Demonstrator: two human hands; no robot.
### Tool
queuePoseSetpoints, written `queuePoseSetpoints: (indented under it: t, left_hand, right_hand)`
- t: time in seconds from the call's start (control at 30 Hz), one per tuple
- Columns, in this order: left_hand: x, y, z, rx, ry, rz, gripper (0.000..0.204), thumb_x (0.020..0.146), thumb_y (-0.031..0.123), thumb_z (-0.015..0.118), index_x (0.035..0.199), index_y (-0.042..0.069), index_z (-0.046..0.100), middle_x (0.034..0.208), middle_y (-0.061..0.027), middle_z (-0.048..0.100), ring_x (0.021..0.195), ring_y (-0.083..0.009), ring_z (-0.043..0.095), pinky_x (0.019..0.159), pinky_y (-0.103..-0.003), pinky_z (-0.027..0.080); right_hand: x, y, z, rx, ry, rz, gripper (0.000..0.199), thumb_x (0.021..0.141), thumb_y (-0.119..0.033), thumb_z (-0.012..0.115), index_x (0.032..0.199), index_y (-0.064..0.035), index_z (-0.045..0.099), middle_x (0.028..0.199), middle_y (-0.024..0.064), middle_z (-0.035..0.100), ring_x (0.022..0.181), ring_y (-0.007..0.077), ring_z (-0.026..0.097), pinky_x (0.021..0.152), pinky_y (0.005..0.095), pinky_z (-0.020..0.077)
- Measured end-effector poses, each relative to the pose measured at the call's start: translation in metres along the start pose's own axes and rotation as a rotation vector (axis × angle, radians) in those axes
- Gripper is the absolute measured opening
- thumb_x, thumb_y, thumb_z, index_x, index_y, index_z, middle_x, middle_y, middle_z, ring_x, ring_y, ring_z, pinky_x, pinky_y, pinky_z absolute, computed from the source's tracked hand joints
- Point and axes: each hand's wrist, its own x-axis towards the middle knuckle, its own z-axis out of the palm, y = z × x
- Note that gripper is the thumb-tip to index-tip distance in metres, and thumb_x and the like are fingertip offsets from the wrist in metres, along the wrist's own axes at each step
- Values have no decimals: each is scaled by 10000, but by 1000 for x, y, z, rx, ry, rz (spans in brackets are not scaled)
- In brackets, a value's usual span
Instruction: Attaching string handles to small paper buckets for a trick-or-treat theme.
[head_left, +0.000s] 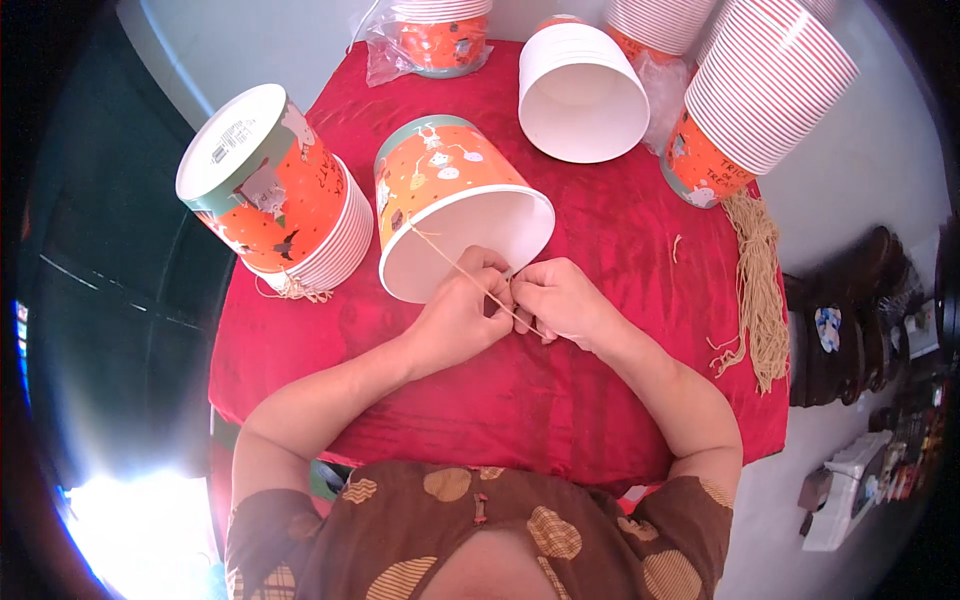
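Both hands are meeting at the rim of an orange paper bucket [450,200] that is lying on its side on the red table [600,330]. The left hand [462,310] and right hand [560,300] are each pinching closed on a thin tan string [455,262] running across the bucket's open mouth. More strings [760,290] are lying near the table's right edge.

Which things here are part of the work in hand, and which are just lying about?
In use: left hand, right hand, tan string, orange paper bucket lying on its side.

Lying about: stacked buckets, white bucket, tall stack, string bundle, red cloth.
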Motion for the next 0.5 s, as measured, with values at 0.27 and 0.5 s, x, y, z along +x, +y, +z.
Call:
queuePoseSetpoints:
  t: [0.27,0.5]
  left_hand:
    - [-1,-6,-2,37,-33,54,44,817,26,612,837,-7,593,1132,-154,558,1018,-243,574,835,-326,466]
    - [3,-11,-9,-31,50,-117,85,847,38,567,843,-37,606,929,-136,627,868,-261,624,743,-351,489]
  right_hand:
    - [-1,-1,-3,66,-19,15,190,837,-57,466,787,45,618,626,107,602,386,127,465,353,279,393]
    - [-1,-3,-8,54,-84,30,148,818,-50,491,766,36,600,640,112,611,395,109,474,369,273,408]
